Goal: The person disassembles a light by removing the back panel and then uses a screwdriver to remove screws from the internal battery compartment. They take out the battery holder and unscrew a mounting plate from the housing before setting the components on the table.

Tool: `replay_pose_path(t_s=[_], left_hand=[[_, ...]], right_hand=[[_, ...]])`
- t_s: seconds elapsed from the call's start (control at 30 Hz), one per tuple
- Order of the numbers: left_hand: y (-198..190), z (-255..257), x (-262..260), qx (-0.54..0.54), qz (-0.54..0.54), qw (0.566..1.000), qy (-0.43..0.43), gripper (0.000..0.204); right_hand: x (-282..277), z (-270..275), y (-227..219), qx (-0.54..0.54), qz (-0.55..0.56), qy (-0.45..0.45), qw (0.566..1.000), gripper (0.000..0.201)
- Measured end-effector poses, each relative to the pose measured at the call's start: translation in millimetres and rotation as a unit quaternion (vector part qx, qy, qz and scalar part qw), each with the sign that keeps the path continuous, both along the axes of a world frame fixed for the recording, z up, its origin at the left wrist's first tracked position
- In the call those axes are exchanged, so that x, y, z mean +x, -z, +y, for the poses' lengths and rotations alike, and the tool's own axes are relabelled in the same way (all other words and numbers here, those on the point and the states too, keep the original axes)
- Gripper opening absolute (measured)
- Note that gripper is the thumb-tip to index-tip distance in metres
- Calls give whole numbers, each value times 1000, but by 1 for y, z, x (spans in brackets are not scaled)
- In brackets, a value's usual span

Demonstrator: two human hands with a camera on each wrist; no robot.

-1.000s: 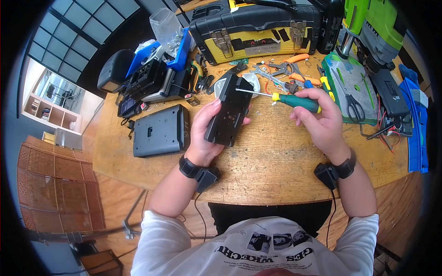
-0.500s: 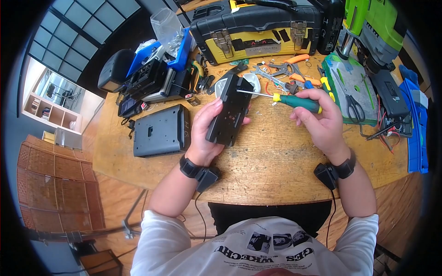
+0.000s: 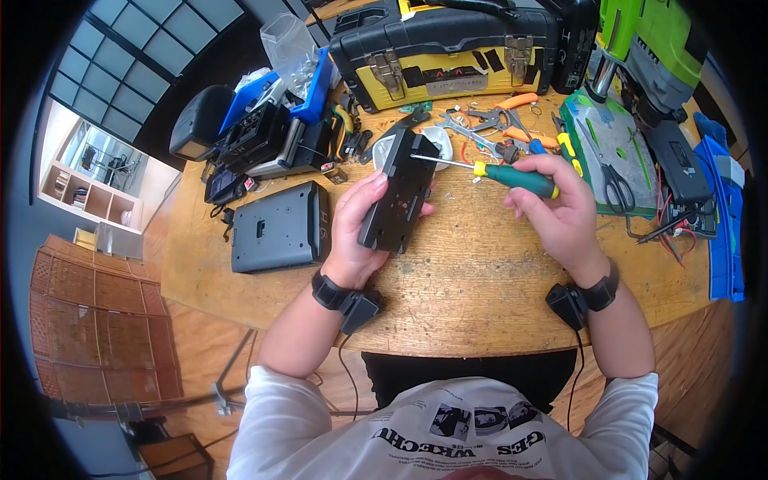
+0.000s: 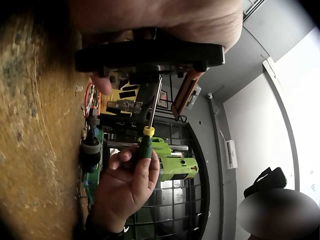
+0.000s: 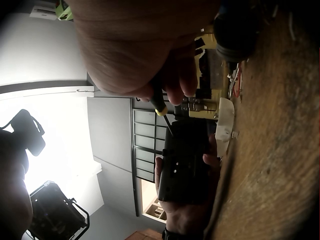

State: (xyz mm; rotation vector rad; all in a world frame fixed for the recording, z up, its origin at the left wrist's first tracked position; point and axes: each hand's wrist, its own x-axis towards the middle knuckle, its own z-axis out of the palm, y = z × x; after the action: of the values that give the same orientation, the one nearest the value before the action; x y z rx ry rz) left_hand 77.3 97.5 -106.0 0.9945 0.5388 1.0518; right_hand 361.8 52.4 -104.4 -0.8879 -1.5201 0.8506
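Note:
My left hand (image 3: 357, 232) grips a flat black plastic housing (image 3: 398, 196) by its sides, tilted up above the table, with the thumb along its left edge. In my right hand (image 3: 562, 210) is a screwdriver (image 3: 512, 176) with a green and yellow handle, held by the fingers and thumb. Its metal shaft reaches left, and the tip meets the upper part of the housing's face. The left wrist view shows the screwdriver shaft (image 4: 156, 102) running up to the underside of the housing (image 4: 150, 56). Small holes dot the housing's face (image 5: 186, 170) in the right wrist view.
A second black housing (image 3: 280, 228) lies left of my left hand. Behind my hands are a white dish (image 3: 445, 152), scattered pliers and wrenches (image 3: 480, 144), and a yellow-black toolbox (image 3: 456, 68). A green drill press (image 3: 616, 32) and scissors (image 3: 616, 188) stand at right.

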Motion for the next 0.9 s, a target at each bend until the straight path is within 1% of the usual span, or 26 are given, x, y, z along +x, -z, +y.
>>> replay_pose_path(t_s=[0.07, 0.17, 0.3, 0.37, 0.4, 0.47, 0.5, 0.57, 0.6, 0.63, 0.67, 0.7, 0.77, 0.8, 0.87, 0.9], left_hand=[[0, 1, 0, 5, 3, 1000, 1, 61], [0, 1, 1, 12, 19, 1000, -14, 59], [-2, -1, 1, 33, 60, 997, -27, 56], [-3, -2, 2, 37, 75, 996, -31, 54], [-2, -2, 2, 40, 80, 995, -36, 54], [-3, -3, 3, 41, 85, 995, -41, 53], [-4, -3, 4, 33, 89, 994, -46, 52], [-4, -4, 4, 23, 94, 994, -51, 51], [-4, -4, 5, 10, 97, 994, -59, 49], [-4, -4, 5, -4, 99, 993, -67, 48], [-4, -4, 6, -5, 101, 993, -66, 48], [-3, -5, 6, -3, 106, 992, -69, 46], [-2, -6, 6, -4, 115, 991, -71, 45], [-2, -7, 7, -2, 123, 990, -75, 44], [-4, -9, 7, -1, 130, 988, -81, 43], [-5, -9, 8, -4, 132, 988, -80, 42]], right_hand=[[3, 2, 3, 51, -84, 35, 995, 28], [3, 3, 4, 69, -97, 39, 992, 28], [0, 2, 0, 55, -88, 33, 994, 28], [-5, 1, -1, 46, -50, 70, 995, 24], [-5, 1, -2, 45, -50, 70, 995, 24], [-6, 0, -3, 8, -32, 55, 998, 22], [-5, -1, -5, 7, -31, 55, 998, 22], [-5, -3, -9, -56, -40, 28, 997, 22], [-5, -2, -8, -58, -39, 28, 997, 22], [-5, -1, -5, -49, -63, 20, 997, 23], [-6, 0, -2, -41, -87, 11, 995, 23], [-7, 1, 2, -43, -85, 12, 995, 23], [-11, 1, 9, 31, -127, -1, 991, 24], [-11, 0, 6, 28, -125, -1, 992, 24], [-11, -4, -3, -27, -185, -10, 982, 23], [-10, -4, -2, -28, -185, -10, 982, 23]])
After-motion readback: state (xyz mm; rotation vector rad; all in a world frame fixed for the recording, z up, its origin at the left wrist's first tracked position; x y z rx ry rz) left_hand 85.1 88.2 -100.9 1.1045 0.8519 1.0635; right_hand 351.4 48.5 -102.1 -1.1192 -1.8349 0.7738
